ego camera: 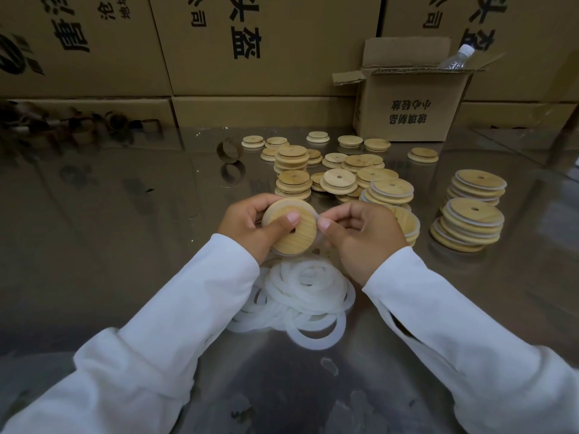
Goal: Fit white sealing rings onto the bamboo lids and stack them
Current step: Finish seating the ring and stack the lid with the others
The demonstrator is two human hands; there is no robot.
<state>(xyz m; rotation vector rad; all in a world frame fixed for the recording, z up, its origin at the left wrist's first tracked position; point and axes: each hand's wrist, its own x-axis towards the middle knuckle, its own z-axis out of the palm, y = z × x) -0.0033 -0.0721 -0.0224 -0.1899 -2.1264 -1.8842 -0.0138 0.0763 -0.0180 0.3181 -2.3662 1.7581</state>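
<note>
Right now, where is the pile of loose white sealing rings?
In the head view the pile of sealing rings lies centrally on the metal table, nearer the person than the held bamboo lid, between the left sleeve and right sleeve.

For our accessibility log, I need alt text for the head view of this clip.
The left hand grips a round bamboo lid while the right hand pinches a white sealing ring at its rim, over a shiny metal table. A pile of loose rings lies below; stacks of lids and cardboard boxes stand behind.
</note>
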